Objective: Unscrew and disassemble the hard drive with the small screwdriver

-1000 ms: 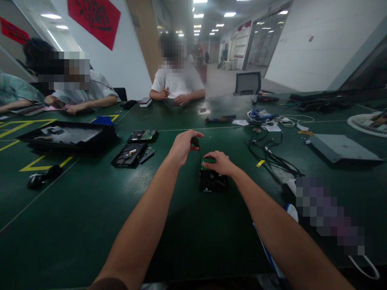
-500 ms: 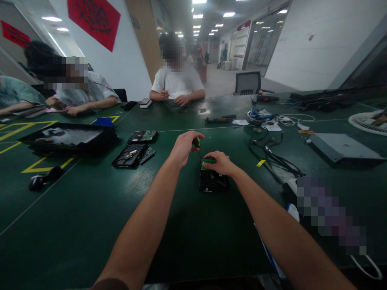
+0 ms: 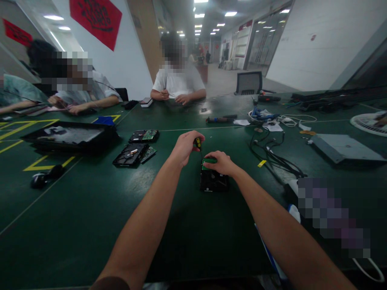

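Note:
My left hand (image 3: 185, 146) is closed round the black and yellow handle of a small screwdriver (image 3: 198, 144), whose shaft points down at the far end of a black hard drive (image 3: 213, 180) lying on the green table (image 3: 181, 225). My right hand (image 3: 219, 162) rests curled on the drive's far end, fingers pressed on its green circuit board (image 3: 208, 161).
Other opened drives and green boards (image 3: 134, 152) lie to the left, beside a black tray (image 3: 68, 136). A tangle of black cables (image 3: 270, 155) and a grey flat case (image 3: 341, 147) lie to the right. Two people sit across the table, working with their own hands.
The screwdriver handle has turned in my left hand, so its yellow part now shows. Both hands stay in the same place on the drive.

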Demonstrator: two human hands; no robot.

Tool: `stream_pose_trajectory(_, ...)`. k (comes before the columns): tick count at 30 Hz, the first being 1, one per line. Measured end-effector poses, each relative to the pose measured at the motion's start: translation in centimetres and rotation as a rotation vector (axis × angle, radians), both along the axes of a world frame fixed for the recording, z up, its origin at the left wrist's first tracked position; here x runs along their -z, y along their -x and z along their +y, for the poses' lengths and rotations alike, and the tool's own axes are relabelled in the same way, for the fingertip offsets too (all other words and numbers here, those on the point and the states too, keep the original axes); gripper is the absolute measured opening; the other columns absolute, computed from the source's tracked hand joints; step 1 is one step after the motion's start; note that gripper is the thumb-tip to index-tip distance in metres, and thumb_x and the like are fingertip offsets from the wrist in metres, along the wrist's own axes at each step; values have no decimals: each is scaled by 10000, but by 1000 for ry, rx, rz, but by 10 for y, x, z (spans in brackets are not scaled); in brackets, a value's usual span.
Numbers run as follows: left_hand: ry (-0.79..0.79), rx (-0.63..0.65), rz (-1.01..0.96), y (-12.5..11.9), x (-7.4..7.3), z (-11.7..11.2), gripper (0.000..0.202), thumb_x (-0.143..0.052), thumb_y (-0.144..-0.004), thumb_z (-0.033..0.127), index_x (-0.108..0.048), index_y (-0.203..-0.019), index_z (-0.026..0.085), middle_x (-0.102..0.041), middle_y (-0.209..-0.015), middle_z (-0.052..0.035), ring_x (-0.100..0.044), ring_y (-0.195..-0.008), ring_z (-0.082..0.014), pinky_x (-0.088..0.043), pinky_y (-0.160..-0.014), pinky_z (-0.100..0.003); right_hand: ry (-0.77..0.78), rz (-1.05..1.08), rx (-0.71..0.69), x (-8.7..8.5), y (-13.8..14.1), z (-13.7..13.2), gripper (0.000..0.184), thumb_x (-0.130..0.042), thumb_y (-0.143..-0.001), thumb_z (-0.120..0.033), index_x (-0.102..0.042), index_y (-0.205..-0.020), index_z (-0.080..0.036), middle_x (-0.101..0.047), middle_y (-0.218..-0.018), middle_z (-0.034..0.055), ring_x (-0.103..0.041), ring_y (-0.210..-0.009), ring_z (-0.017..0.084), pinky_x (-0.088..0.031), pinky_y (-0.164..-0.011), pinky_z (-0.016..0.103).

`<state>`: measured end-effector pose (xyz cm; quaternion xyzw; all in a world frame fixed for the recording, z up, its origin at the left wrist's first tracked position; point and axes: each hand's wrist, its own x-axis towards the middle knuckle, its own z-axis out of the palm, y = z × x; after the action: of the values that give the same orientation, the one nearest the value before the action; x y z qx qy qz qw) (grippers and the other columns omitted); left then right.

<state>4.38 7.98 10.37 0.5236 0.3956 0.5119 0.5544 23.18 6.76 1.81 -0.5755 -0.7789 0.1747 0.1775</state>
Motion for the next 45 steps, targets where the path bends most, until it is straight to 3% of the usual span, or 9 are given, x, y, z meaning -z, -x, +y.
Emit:
stream_pose_trajectory(5,-3,17,25,2,-2,-2,233,-668,-811,361,-753,-865,151,-684,-865,-92,-629,-771,-176,-473,-557,-246,-3,14,3,1,-1,1,421,-703,-852,-620,-732,-1192,-375,-706,-1238,30,-614,-1192,291,-479,-969,448)
stream_pose_trajectory(9,76,72,-83,-1,-2,-3,216,-706,-804,331,-675,-922,153,-719,-891,-115,-687,-812,-219,-534,-606,-299,-3,16,-3,1,-1,1,414,-690,-860,-617,-731,-1192,-375,-707,-1229,30,-622,-1182,287,-484,-959,445)
stream_pose_trajectory(13,105,47,-135,-2,1,0,184,-669,-820,321,-624,-897,160,-737,-925,-136,-700,-840,-230,-553,-637,-323,-8,19,-2,3,-1,2,416,-700,-853,-612,-732,-1192,-373,-710,-1225,31,-622,-1183,292,-479,-968,448)
stream_pose_trajectory(20,-38,18,26,1,3,3,187,-660,-796,334,-734,-822,164,-681,-892,-87,-631,-822,-188,-485,-576,-253,-3,26,-9,2,-2,1,423,-691,-858,-623,-725,-1200,-377,-709,-1227,24,-619,-1187,284,-481,-965,440)
stream_pose_trajectory(24,43,98,-63,-1,1,0,222,-677,-813,348,-690,-933,162,-703,-876,-91,-667,-811,-210,-526,-610,-297,4,18,-4,0,-1,1,413,-697,-859,-609,-731,-1194,-369,-710,-1236,30,-621,-1184,289,-486,-953,435)
stream_pose_trajectory(28,116,102,-119,-3,2,1,210,-667,-813,348,-624,-911,167,-746,-919,-126,-701,-813,-228,-540,-637,-326,-4,7,8,0,1,1,401,-700,-858,-602,-735,-1185,-371,-715,-1230,24,-625,-1178,289,-491,-940,429)
stream_pose_trajectory(36,-11,20,58,1,1,3,226,-624,-807,359,-741,-793,165,-705,-916,-109,-634,-807,-195,-458,-561,-266,-1,18,-4,0,-1,0,397,-701,-857,-602,-731,-1187,-382,-710,-1222,23,-620,-1182,288,-482,-960,446)
stream_pose_trajectory(45,93,99,-77,-2,-1,-2,160,-665,-807,314,-653,-844,159,-754,-943,-159,-699,-846,-244,-529,-640,-329,-1,7,-4,-1,0,0,408,-690,-862,-601,-728,-1196,-370,-701,-1256,32,-609,-1202,304,-484,-954,455)
